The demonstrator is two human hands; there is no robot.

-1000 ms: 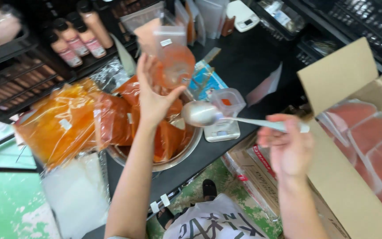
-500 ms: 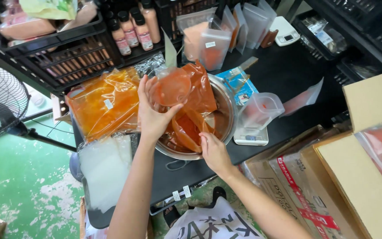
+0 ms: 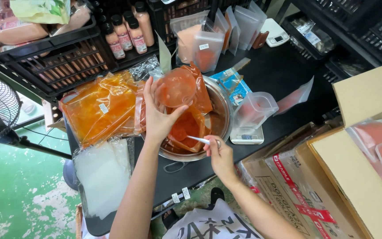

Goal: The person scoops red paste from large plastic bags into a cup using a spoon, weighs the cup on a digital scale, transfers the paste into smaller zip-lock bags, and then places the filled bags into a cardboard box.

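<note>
Left hand [image 3: 158, 117]: gripping the neck of an orange-stained pouch [image 3: 180, 86], fingers wrapped round it and holding it upright with its mouth spread into a round opening, so the opening is staying wide and facing up.
Right hand [image 3: 219, 155]: closed round the handle of a metal spoon [image 3: 198, 140], whose far end is dipping into the bowl's contents; the scoop end is hidden among bags.
Pouch position: hanging directly over the metal bowl [image 3: 223, 116], so any drips are falling back in rather than onto the table [image 3: 284, 75].
Bowl: sitting at the near edge of the table, holding reddish-orange sauce and a slumped, opened bag.
Scale [image 3: 246, 136]: standing just right of the bowl, touching it or nearly so, carrying an empty clear pouch [image 3: 255, 109] propped open on its platform.
Filled bags [image 3: 100, 108]: lying flat in a pile just left of the bowl, out of the working zone.
Clear bags [image 3: 102, 175]: stacked flat at the near left.
Far side: upright pouches [image 3: 200, 46] and capped bottles [image 3: 129, 31] standing by black crates.
Right side: cardboard boxes [image 3: 359, 177] standing open, holding pinkish packs.
</note>
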